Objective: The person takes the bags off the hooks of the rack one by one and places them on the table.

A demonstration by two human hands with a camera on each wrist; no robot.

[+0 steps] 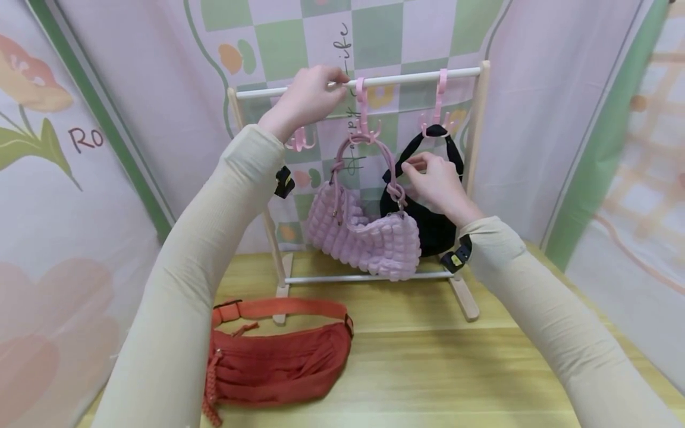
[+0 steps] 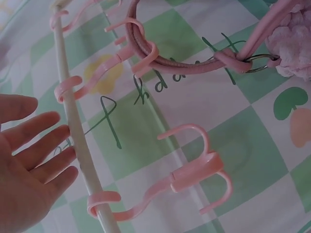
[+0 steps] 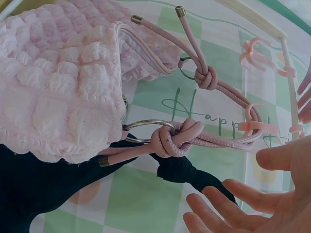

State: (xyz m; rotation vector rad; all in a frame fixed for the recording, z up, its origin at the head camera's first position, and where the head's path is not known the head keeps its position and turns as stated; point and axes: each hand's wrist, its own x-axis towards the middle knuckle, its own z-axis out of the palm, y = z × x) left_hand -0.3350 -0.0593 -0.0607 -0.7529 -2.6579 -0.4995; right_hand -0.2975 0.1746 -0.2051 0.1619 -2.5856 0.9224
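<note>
- Lilac bubble-textured handbag (image 1: 350, 241): hangs by its knotted, cord-like handle (image 1: 386, 156) from the middle pink claw hook (image 1: 362, 110); its underside hangs in front of the rack's lower rail (image 1: 305, 279).
- Left hand (image 1: 312, 98): above the handbag and a little to its left, beside the white top rail (image 1: 412, 78); its fingers are extended and grip nothing. Whether the fingertips touch the rail, I cannot tell.
- Right hand (image 1: 436, 183): just right of the handbag's handle, fingers loosely extended, thumb apart, holding nothing.
- Black bag (image 1: 436, 229): right of the handbag and partly behind it, hung by its strap from the right pink claw hook (image 1: 440, 101).
- Left pink claw hook (image 1: 301, 141): on the top rail, up and to the left of the handbag, partly hidden by the left hand.
- Red belt bag (image 1: 278, 362): lies on the wood-grain table (image 1: 428, 368), nearer the person than the handbag and to its left, its orange-red strap behind its body.
- Green-and-white checked backdrop (image 1: 377, 35): behind the handbag.
</note>
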